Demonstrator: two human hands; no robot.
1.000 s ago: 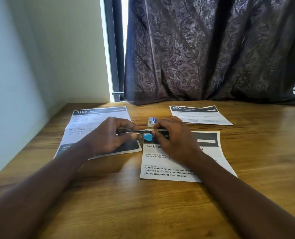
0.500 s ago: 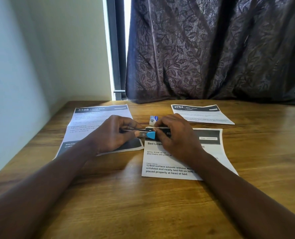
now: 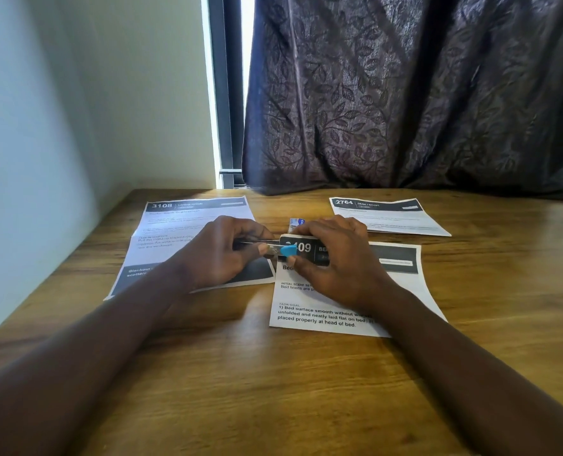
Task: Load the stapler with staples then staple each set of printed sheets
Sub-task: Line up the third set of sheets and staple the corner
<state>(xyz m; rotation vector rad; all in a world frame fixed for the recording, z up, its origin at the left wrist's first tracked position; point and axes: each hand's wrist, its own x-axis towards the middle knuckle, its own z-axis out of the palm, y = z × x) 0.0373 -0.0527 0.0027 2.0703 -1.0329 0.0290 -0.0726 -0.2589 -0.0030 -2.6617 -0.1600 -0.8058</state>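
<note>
A small metal stapler with a blue tip (image 3: 287, 250) lies sideways in my left hand (image 3: 222, 255), which is closed around its body. The blue tip meets the top left corner of the middle set of printed sheets (image 3: 356, 311), over its dark header. My right hand (image 3: 334, 258) grips that corner, fingers on the far side and thumb on the near side. Just behind my right fingers, a small staple box (image 3: 296, 222) is partly hidden. Two more sets lie flat: one at the left (image 3: 188, 222), another at the back right (image 3: 388, 215).
The wooden table (image 3: 273, 383) meets a white wall at its left edge. A dark patterned curtain (image 3: 405, 93) hangs along the far edge, its hem touching the tabletop, with a window frame (image 3: 229, 93) to its left.
My right hand has shifted slightly right along the header, uncovering the printed number beside the blue tip. Both hands keep their hold.
</note>
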